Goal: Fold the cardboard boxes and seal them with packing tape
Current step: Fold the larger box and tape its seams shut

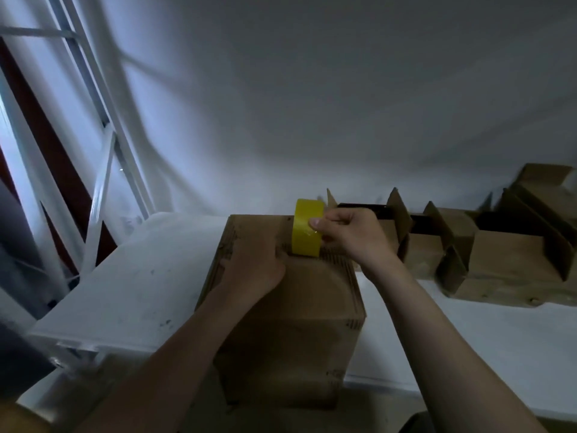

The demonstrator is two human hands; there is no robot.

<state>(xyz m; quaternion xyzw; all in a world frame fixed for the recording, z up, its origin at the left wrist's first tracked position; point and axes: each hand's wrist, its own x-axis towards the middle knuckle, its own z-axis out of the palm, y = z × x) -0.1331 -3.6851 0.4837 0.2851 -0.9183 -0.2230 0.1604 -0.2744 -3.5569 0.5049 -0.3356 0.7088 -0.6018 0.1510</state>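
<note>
A person at a white desk (140, 285) is working a roll of yellow packing tape (307, 228) across the top of a closed cardboard box (281, 307), which is standing at the near edge of the desk, directly in front of them. The right hand (346, 235) is gripping the roll, thumb on its outer face and fingers curled behind, holding it on edge at the far end of the box top. The left hand (259, 260) is bearing down on the lid just beside the foot of the roll. Whether it is pinning a tape end or only pressing the flaps cannot be told in the dim light.

The box is looking light and fairly stiff, though its flaps are likely to give under pressure, so steadying it from above seems the sensible hold. The glossy roll may be slippery, and gripping it across the core should suit it best.

Open boxes (499, 254) with raised flaps are crowding the desk to the right, close to the right forearm. A white metal frame (103, 151) is leaning at the left, well apart.
</note>
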